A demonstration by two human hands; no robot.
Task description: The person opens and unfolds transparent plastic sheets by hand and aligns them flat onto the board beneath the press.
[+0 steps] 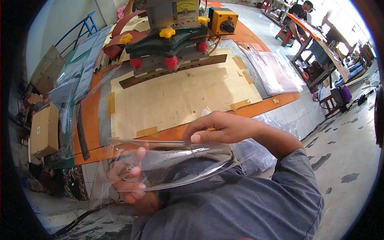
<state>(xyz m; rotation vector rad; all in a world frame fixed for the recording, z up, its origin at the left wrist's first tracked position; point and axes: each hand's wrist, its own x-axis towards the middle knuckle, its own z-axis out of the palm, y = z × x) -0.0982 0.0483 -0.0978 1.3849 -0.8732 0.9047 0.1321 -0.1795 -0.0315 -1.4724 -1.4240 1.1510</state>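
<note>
A clear plastic sheet, folded or doubled with glossy creases, hangs in front of my body just over the near table edge. My right hand pinches its upper edge between thumb and fingers. At the sheet's left end, my left hand has its fingers curled around the plastic and shows through it. Beyond my hands lies a cream work board with tape strips along its borders. Over its far side stands a press machine with a green frame, yellow knobs and a long metal bar.
A yellow control box sits beside the press. Stacked clear sheets lie at the table's right, and more plastic lies at the left near a cardboard box. Bagged plastic is by my right elbow. A person sits far right.
</note>
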